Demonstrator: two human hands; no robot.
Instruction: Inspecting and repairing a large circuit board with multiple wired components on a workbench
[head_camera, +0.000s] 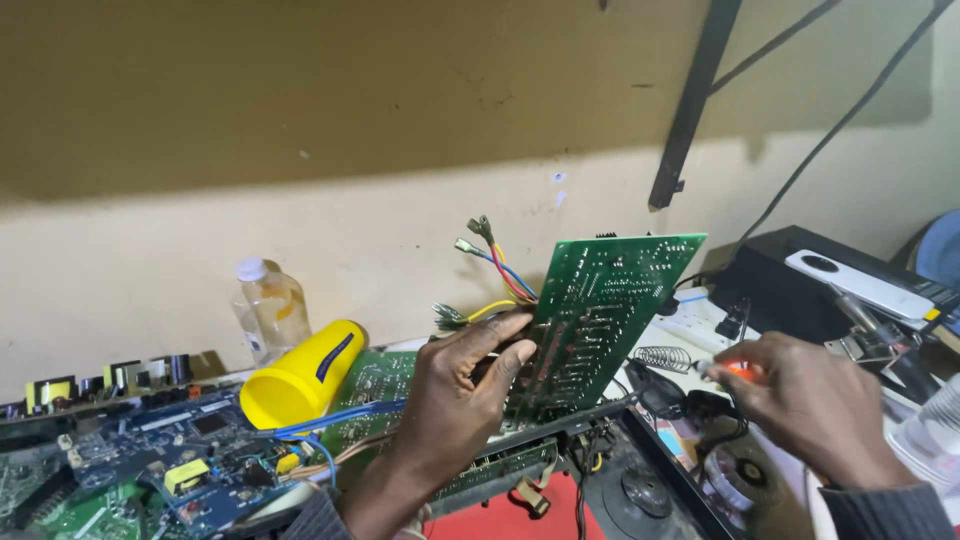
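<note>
Left hand (455, 395) props green circuit board (590, 320) upright; right hand (815, 405) pinches orange-handled tool (738, 371).

A green board (598, 320), patterned with pale solder tracks, is held up by the left hand (462, 400), and wires (505, 275) of red, blue and yellow are seen fanning from its edge. An orange-handled tool (738, 371) is gripped in the right hand (812, 405), while a yellow cup (300, 378) with a dark blue stripe, a clear bottle (270, 305) with a white cap, and blue boards (190, 450) dotted with yellow parts are spread at the left. A red mat (500, 515), a black box (800, 285) and a white device (860, 282) are also shown, against a wall (300, 130) banded olive above and cream below.
</note>
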